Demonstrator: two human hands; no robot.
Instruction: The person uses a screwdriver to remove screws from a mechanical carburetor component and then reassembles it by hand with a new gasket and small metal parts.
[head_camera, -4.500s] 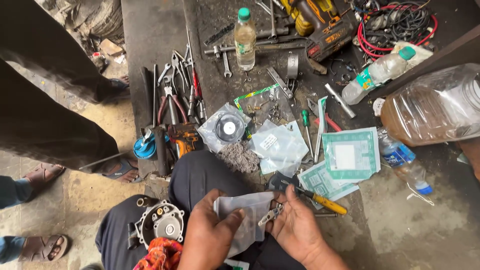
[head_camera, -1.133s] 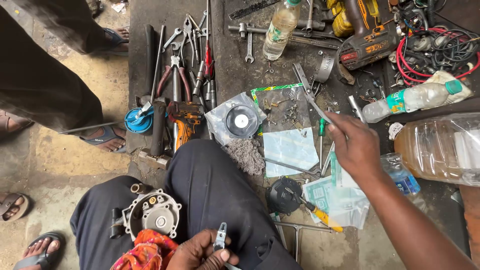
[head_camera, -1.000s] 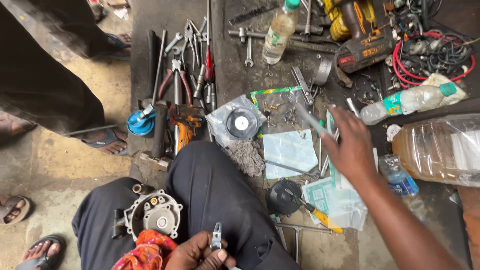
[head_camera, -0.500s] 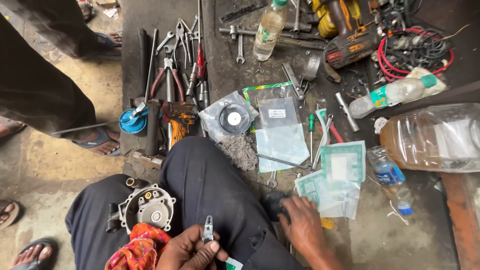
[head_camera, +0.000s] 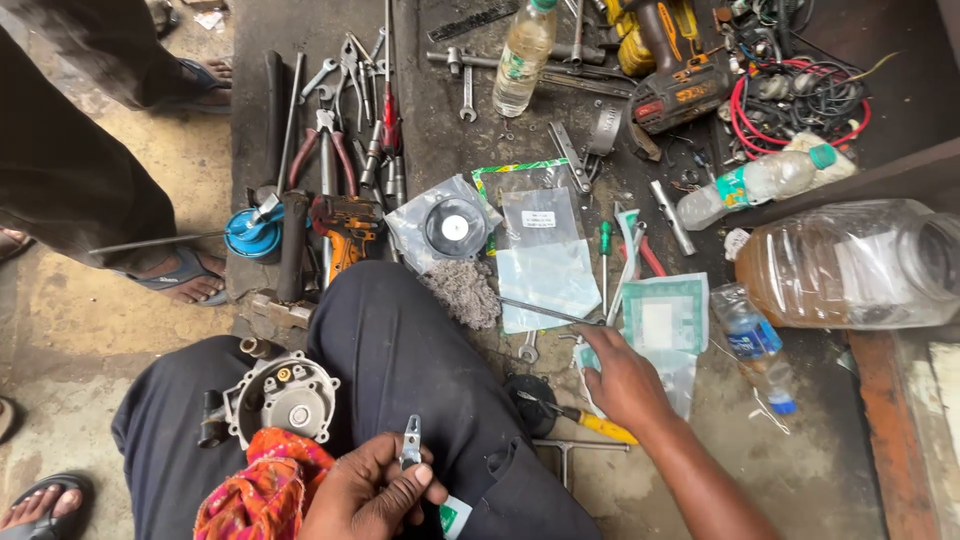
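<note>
At lower centre of the frame, a small metal clip (head_camera: 410, 442) is pinched upright in the left hand (head_camera: 368, 490), fingers closed on it, over the lap. Right of centre, the right hand (head_camera: 622, 378) is laid fingers-spread on clear plastic packets (head_camera: 668, 318), holding nothing; a yellow-handled screwdriver (head_camera: 590, 422) lies just below-left, axis slanting down-right. Grimy dark floor (head_camera: 800, 470), crowded with tools.

A large clear jug (head_camera: 850, 265) of amber liquid is laid on its side at the right edge. Pliers (head_camera: 325, 150) and wrenches (head_camera: 467, 90) are spread beside a yellow drill (head_camera: 665, 60) (red wires (head_camera: 790, 100) tangled nearby). A round metal housing (head_camera: 283, 395) is propped above an orange cloth (head_camera: 255, 495).
</note>
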